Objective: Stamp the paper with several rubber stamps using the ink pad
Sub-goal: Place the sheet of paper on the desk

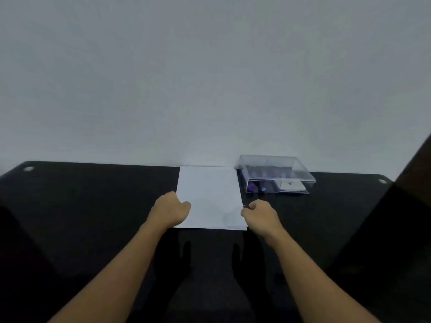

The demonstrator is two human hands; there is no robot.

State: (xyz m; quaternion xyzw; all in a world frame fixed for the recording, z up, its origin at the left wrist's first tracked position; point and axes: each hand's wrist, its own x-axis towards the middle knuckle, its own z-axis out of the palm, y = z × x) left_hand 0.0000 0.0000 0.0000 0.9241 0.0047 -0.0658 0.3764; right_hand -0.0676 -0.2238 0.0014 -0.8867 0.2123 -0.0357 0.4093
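A blank white sheet of paper (pixel 210 194) lies on the black table (pixel 93 194), its far edge at the wall. My left hand (pixel 171 209) grips the paper's left edge with curled fingers. My right hand (pixel 260 214) pinches the right edge near the front corner. To the right of the paper stands a closed clear plastic box (pixel 276 173). Inside it lie several purple-topped rubber stamps (pixel 256 188) and a white ink pad (pixel 291 185).
A pale wall rises right behind the table. Two round cable holes (pixel 28 169) (pixel 382 181) mark the table's far corners. A dark slanted shape (pixel 415 173) stands at the right edge of view.
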